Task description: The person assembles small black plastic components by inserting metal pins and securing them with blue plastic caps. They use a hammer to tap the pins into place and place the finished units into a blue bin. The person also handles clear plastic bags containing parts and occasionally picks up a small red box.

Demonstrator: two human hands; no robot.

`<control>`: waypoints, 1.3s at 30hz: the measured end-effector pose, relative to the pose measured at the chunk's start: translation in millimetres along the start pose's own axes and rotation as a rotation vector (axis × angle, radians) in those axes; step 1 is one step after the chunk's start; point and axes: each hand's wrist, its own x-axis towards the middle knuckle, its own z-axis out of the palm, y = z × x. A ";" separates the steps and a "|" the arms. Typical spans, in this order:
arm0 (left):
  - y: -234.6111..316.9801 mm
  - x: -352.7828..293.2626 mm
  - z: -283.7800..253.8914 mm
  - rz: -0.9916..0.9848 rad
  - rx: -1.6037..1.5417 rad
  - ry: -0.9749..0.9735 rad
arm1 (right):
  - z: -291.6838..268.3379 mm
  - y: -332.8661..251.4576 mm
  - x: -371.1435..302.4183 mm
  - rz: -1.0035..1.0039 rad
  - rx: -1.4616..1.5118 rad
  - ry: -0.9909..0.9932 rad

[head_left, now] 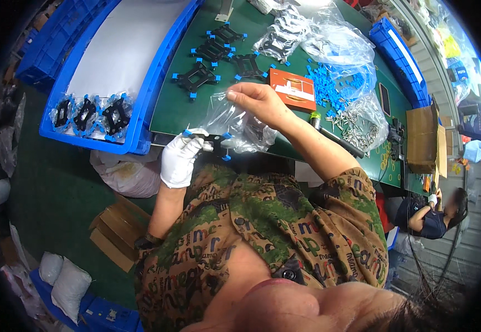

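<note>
My left hand (177, 161), in a white glove, is closed on a black bracket (217, 146) with blue caps on its corners. It holds the bracket just off the near edge of the green table (174, 119). Bare, my right hand (260, 104) pinches the upper edge of a clear plastic bag (232, 123) between thumb and fingers. The bag hangs open and crumpled above and beside the bracket. Whether any part of the bracket is inside it, I cannot tell. Farther back lie several similar capped brackets (196, 77) without bags.
At left, a blue crate (135, 145) holds bagged brackets on a white sheet. An orange-red box (293, 88), loose blue caps (334, 83), screws (356, 130) and a phone (384, 98) lie on the table's right side. Another person (431, 213) works at far right.
</note>
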 end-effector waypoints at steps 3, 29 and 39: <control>1.9 -8.9 -6.8 0.043 0.058 0.080 | -3.0 8.6 9.4 -0.040 -0.072 0.064; 94.4 152.7 39.5 0.124 0.755 0.203 | -7.5 24.4 175.2 -0.665 -1.077 0.038; 79.9 175.3 18.4 0.086 1.042 0.219 | -21.7 26.4 188.6 -0.555 -0.756 -0.159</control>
